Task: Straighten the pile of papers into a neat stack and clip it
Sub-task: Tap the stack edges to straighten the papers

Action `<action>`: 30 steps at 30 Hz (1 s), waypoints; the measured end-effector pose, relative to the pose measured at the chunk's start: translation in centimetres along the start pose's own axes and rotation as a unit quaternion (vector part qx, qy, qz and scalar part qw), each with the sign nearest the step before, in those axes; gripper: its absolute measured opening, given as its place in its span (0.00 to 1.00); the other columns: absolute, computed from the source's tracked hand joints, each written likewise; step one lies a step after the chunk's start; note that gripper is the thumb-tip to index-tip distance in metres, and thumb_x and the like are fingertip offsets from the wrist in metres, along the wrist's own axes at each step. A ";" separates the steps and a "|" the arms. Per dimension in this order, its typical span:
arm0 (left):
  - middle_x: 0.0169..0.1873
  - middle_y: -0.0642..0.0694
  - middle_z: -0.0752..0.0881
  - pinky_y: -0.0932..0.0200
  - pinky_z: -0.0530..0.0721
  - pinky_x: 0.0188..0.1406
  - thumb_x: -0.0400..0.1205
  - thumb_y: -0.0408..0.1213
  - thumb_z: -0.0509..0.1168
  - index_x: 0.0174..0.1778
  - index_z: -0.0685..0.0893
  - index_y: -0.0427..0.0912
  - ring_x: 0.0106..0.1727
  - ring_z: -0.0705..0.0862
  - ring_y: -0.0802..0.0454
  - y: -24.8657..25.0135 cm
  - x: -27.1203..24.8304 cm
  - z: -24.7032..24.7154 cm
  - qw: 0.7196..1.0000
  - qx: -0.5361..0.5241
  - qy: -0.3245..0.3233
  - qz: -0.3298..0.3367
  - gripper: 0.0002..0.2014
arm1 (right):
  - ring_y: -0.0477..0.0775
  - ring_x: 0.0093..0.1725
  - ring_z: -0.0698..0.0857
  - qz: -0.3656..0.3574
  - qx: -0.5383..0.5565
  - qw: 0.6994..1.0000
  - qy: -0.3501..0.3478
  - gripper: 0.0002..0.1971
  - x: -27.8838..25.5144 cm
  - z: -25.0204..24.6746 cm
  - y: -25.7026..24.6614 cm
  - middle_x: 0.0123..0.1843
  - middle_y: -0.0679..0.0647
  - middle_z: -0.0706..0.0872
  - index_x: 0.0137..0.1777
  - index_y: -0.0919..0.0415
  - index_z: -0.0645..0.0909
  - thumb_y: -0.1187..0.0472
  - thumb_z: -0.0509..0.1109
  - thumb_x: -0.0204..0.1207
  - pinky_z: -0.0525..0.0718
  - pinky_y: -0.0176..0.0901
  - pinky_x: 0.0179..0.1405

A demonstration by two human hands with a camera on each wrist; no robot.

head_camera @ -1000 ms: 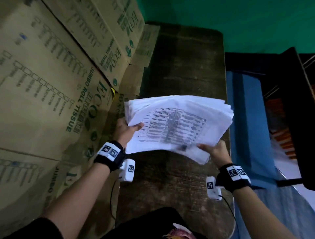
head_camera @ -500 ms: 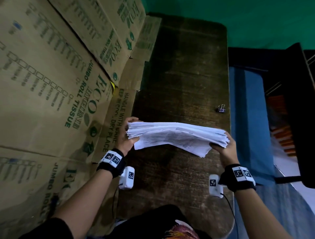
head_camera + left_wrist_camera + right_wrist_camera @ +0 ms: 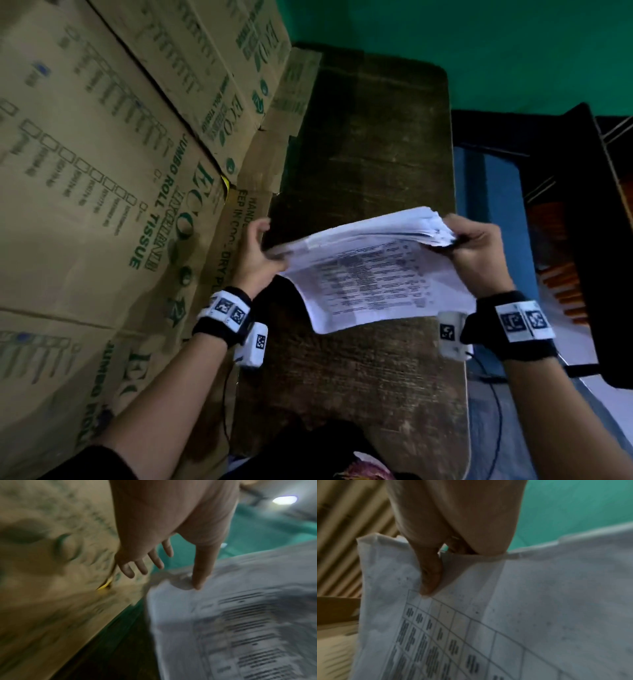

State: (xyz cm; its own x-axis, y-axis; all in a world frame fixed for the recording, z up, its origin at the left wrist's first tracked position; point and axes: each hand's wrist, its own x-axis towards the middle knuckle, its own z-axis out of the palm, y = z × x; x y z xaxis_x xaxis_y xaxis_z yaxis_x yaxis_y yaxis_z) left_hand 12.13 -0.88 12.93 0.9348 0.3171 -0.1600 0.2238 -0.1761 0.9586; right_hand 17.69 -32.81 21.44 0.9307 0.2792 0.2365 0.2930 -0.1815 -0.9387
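A thick pile of white printed papers (image 3: pixel 370 274) hangs in the air above the dark wooden table (image 3: pixel 359 154), its right end raised and the printed top sheet facing me. My right hand (image 3: pixel 476 246) pinches the right end, thumb (image 3: pixel 429 574) on top of the papers (image 3: pixel 522 615) and the fingers hidden behind. My left hand (image 3: pixel 257 250) meets the lower left end. Its thumb (image 3: pixel 199 574) lies on the top sheet's corner (image 3: pixel 240 628), while its fingers (image 3: pixel 137 566) stretch straight out past the edge, off the paper. No clip is in view.
Big cardboard boxes (image 3: pixel 102 171) printed in green lean along the table's left side, close to my left hand. A blue cloth (image 3: pixel 489 212) and a dark piece of furniture (image 3: pixel 582 240) lie to the right. A green wall (image 3: pixel 479 34) stands behind.
The pile has gone from level to tilted, right end lifted. My left fingers have straightened off the paper. The binder clip seen on the table half a second ago is out of sight.
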 end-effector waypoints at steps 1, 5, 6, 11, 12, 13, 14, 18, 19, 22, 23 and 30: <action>0.68 0.49 0.73 0.70 0.73 0.64 0.66 0.30 0.78 0.69 0.69 0.52 0.68 0.73 0.60 1.3 0.0 0.7 0.996 0.049 -0.020 0.068 0.38 | 0.38 0.35 0.77 -0.018 -0.024 0.999 -0.026 0.10 0.8 0.1 -1.2 0.31 0.43 0.83 0.41 0.57 0.88 0.69 0.83 0.63 0.74 0.33 0.35; 0.64 0.49 0.81 0.60 0.78 0.64 0.60 0.43 0.83 0.68 0.76 0.53 0.65 0.80 0.60 7.5 -1.1 4.8 0.969 0.049 -0.192 0.151 0.39 | 0.46 0.35 0.84 -0.060 -0.172 0.978 -0.105 0.10 3.7 1.3 -4.1 0.34 0.49 0.87 0.44 0.51 0.91 0.63 0.77 0.63 0.79 0.44 0.32; 0.58 0.47 0.86 0.59 0.83 0.59 0.64 0.38 0.82 0.64 0.81 0.48 0.59 0.84 0.60 8.9 -1.6 5.8 0.968 -0.013 -0.219 0.126 0.31 | 0.49 0.37 0.86 -0.065 -0.217 0.967 -0.113 0.12 4.0 1.8 -4.5 0.36 0.47 0.88 0.45 0.49 0.91 0.64 0.78 0.63 0.82 0.49 0.33; 0.44 0.35 0.90 0.46 0.85 0.52 0.74 0.29 0.74 0.44 0.90 0.35 0.45 0.87 0.47 9.1 -1.6 6.9 0.981 -0.114 -0.125 0.097 0.05 | 0.52 0.51 0.89 -0.027 -0.383 0.920 -0.071 0.21 3.5 1.9 -5.4 0.49 0.42 0.92 0.59 0.39 0.82 0.54 0.78 0.65 0.86 0.53 0.48; 0.43 0.39 0.91 0.47 0.86 0.51 0.74 0.29 0.74 0.44 0.90 0.35 0.46 0.88 0.48 8.6 -1.5 6.6 0.983 -0.109 -0.110 0.097 0.05 | 0.54 0.54 0.89 0.008 -0.430 0.900 -0.073 0.23 3.1 1.2 -5.4 0.52 0.43 0.91 0.61 0.38 0.82 0.54 0.78 0.66 0.85 0.51 0.50; 0.42 0.45 0.92 0.52 0.88 0.50 0.74 0.26 0.73 0.45 0.90 0.35 0.47 0.90 0.50 8.4 -1.5 6.2 0.983 -0.125 -0.102 0.088 0.05 | 0.57 0.56 0.88 0.052 -0.471 0.878 -0.075 0.24 2.6 0.3 -5.0 0.55 0.46 0.91 0.62 0.39 0.81 0.54 0.78 0.65 0.83 0.50 0.50; 0.39 0.51 0.92 0.60 0.87 0.46 0.75 0.23 0.71 0.45 0.90 0.36 0.46 0.90 0.56 8.4 -1.7 5.8 0.982 -0.148 -0.093 0.078 0.07 | 0.59 0.56 0.87 0.085 -0.496 0.861 -0.074 0.24 2.1 -0.7 -4.4 0.55 0.48 0.90 0.62 0.40 0.82 0.54 0.80 0.64 0.81 0.49 0.49; 0.32 0.60 0.90 0.72 0.82 0.39 0.74 0.17 0.68 0.42 0.88 0.40 0.38 0.88 0.66 7.1 -1.3 5.0 0.983 -0.165 -0.029 0.076 0.13 | 0.51 0.45 0.88 0.093 -0.253 0.963 -0.019 0.19 0.5 -3.0 -1.1 0.42 0.54 0.91 0.49 0.50 0.87 0.67 0.84 0.60 0.84 0.47 0.44; 0.34 0.58 0.91 0.70 0.82 0.40 0.73 0.17 0.69 0.42 0.88 0.40 0.39 0.88 0.65 7.0 -1.1 4.9 0.983 -0.165 -0.006 0.082 0.13 | 0.50 0.45 0.87 0.073 -0.126 0.989 0.008 0.19 0.1 -3.0 -0.6 0.43 0.55 0.91 0.49 0.54 0.87 0.71 0.84 0.60 0.85 0.48 0.46; 0.43 0.45 0.89 0.65 0.84 0.48 0.72 0.18 0.70 0.45 0.88 0.40 0.43 0.88 0.64 7.2 -1.0 4.3 0.975 -0.168 0.030 0.142 0.13 | 0.49 0.48 0.87 0.030 0.141 0.987 0.064 0.17 -1.1 -1.9 -0.1 0.48 0.50 0.92 0.55 0.62 0.85 0.72 0.78 0.65 0.86 0.43 0.52; 0.45 0.43 0.88 0.68 0.84 0.48 0.71 0.17 0.70 0.44 0.87 0.40 0.43 0.87 0.68 7.1 -1.2 4.3 0.974 -0.154 0.042 0.163 0.14 | 0.48 0.49 0.87 0.025 0.191 0.979 0.069 0.19 -1.4 -1.4 0.5 0.49 0.49 0.91 0.57 0.67 0.82 0.68 0.79 0.67 0.86 0.41 0.53; 0.41 0.65 0.88 0.77 0.78 0.48 0.77 0.14 0.64 0.57 0.79 0.43 0.46 0.82 0.80 2.5 -3.6 7.0 0.983 -0.137 0.011 0.124 0.20 | 0.34 0.46 0.86 0.121 0.071 0.984 0.107 0.17 -4.4 3.1 4.2 0.44 0.37 0.91 0.52 0.52 0.83 0.68 0.70 0.63 0.82 0.34 0.49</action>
State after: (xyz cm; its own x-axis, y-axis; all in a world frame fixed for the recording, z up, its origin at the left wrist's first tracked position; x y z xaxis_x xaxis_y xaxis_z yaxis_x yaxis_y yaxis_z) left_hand 11.25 -8.99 14.26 0.9442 0.3172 0.0885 -0.0954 0.0060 0.9954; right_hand 14.16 -31.90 15.69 0.9988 0.0354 0.0343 0.0371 -0.0805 -0.9961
